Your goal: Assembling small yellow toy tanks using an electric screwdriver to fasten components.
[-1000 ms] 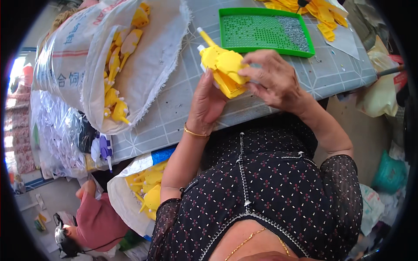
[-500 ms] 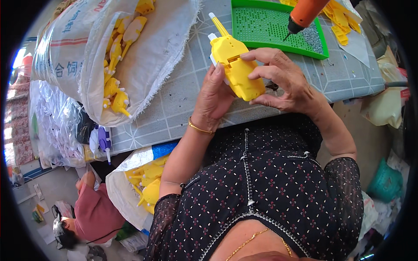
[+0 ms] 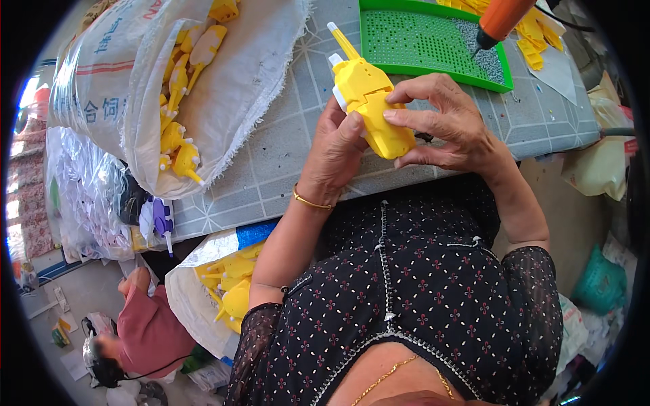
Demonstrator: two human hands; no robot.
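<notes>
A yellow plastic toy [image 3: 371, 103] with a thin yellow-and-white nozzle pointing up and left is held above the grey gridded table [image 3: 284, 149]. My left hand [image 3: 336, 150] grips its lower left side, a gold bangle on the wrist. My right hand [image 3: 452, 123] wraps over its right side, fingers spread across the body. Behind the toy lies a green tray [image 3: 416, 42] full of small screws, and an orange power screwdriver [image 3: 500, 19] hangs with its tip over the tray's right part.
A white woven sack [image 3: 156, 88] of yellow toy parts lies open on the table's left. A second sack [image 3: 210, 284] with yellow parts stands below the table edge. More yellow parts [image 3: 535, 37] lie at the far right. A person in pink [image 3: 139, 331] sits on the floor, lower left.
The toy turned from lying across my hands to standing nozzle-up, and my hands drew nearer. The orange screwdriver came into view over the green tray.
</notes>
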